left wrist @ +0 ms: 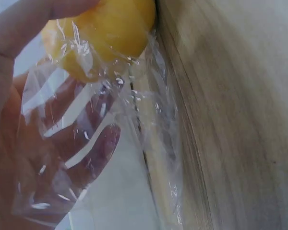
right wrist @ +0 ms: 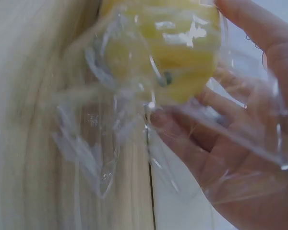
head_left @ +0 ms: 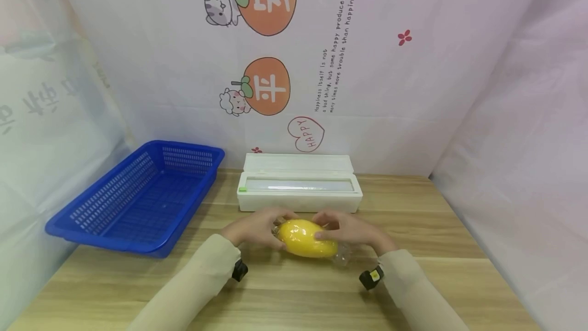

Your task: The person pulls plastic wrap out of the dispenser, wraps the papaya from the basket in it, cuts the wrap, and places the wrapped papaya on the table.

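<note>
A smooth, oval yellow fruit [head_left: 305, 238] lies crosswise between both hands, low over the wooden table. Clear cling film [left wrist: 101, 120] is wrapped round it, with loose, crumpled film sticking out past both ends. My left hand [head_left: 262, 226] holds the left end, its thumb on the near side and its fingers behind the film. At the other end my right hand [head_left: 353, 229] grips the fruit between thumb and fingers. A small dark green spot shows at that end in the right wrist view, under the film [right wrist: 182, 139].
Behind the hands stands a white cling film box [head_left: 300, 201], its lid up and a roll inside. A blue plastic basket [head_left: 188, 213] sits at the left. The wooden table [head_left: 294, 300] meets printed white cloth [head_left: 390, 91] at the back and sides.
</note>
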A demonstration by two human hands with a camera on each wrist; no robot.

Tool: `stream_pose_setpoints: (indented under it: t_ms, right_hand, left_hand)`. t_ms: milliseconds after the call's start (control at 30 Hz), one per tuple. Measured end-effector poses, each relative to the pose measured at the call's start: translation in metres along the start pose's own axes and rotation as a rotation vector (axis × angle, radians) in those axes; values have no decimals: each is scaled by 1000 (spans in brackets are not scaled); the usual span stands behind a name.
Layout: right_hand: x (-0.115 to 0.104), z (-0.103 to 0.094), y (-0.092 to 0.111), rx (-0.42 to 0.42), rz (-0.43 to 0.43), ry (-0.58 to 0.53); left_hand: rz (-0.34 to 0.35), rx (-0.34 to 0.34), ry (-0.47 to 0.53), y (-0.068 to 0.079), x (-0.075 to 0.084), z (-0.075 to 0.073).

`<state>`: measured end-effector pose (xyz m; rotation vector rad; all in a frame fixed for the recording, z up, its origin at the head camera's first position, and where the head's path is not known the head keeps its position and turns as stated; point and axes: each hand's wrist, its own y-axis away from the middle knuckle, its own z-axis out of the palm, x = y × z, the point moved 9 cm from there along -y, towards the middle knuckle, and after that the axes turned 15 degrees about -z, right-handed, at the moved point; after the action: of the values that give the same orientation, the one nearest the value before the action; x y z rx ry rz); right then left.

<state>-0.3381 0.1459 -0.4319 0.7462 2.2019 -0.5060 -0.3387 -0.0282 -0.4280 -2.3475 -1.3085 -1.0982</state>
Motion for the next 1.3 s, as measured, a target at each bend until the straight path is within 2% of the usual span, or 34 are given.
stream_pose_setpoints:
  t_ms: [167, 300, 367, 467, 533, 600, 733, 933, 1133, 1300]
  right_hand:
    - [3, 3, 1, -5, 19, -25]
    - [1, 5, 3, -15, 23, -33]
    - [-1, 6, 3, -20, 22, -23]
    - [-2, 9, 4, -27, 24, -23]
    - [-1, 11, 5, -28, 22, -25]
    - [-1, 13, 6, -28, 21, -44]
    - [-2, 16, 6, -25, 10, -45]
    - [-5, 19, 7, -7, -17, -52]
    - [-9, 20, 8, 31, -42, -49]
    - [-20, 22, 7, 43, -113, -5]
  left_hand:
    - [45, -13, -61, -1, 1, 1]
    - [78, 71, -131, 7, 10, -7]
    - [92, 141, -136, 13, 17, -13]
    - [154, 229, -125, 23, 28, -17]
    - [201, 249, -114, 29, 35, -15]
    - [232, 241, -101, 32, 37, -10]
    - [207, 231, -62, 30, 29, -3]
    - [165, 249, -17, 27, 18, -3]
    - [108, 240, -2, 27, 15, -3]
    - [122, 228, 9, 26, 18, -1]
